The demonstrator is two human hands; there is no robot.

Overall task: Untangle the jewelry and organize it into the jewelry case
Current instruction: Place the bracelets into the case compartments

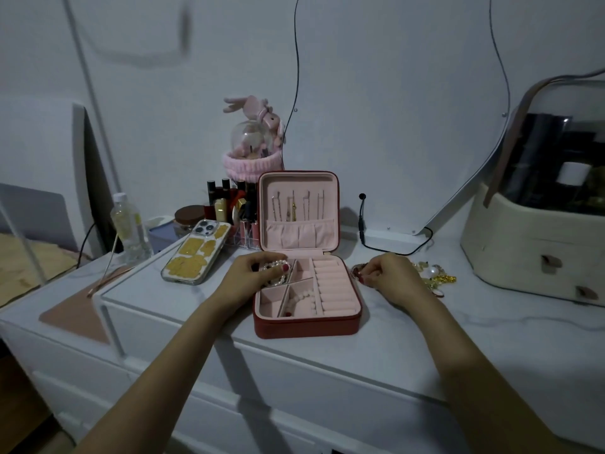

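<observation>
On the white marble-look bench (425, 339), the open red jewelry case with pink lining (307, 326) holds a pink bead bracelet (299, 301). The left hand (253, 273) grips a white pearl bracelet (273, 267) over its rear-left compartment. The right hand (389, 275) pinches a small dark ring-shaped piece (357, 270), beside the tangled gold and pearl jewelry pile (432, 275).

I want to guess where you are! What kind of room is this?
Probably a bedroom, at a dressing table. A mirror leans on the wall, lipsticks stand beside the open jewelry case, and what looks like a bed shows at the left.
</observation>
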